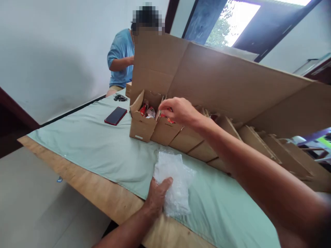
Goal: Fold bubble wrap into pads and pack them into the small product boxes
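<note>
Within left hand (156,195), plastic (176,193), lengthwise toward boxes (141,128)

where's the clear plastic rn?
Head view, lower centre: the clear plastic is in the left hand, over the green cloth, nearer than the cardboard boxes.

1. We hold a crinkled, translucent plastic stack (177,196) nearly flat over the green cloth (219,203).
2. We see an open brown box (141,129) upright at the row's left end, red-and-clear packets (150,112) inside.
3. We reach over the second box (167,132), just beside it, red showing inside.
</note>
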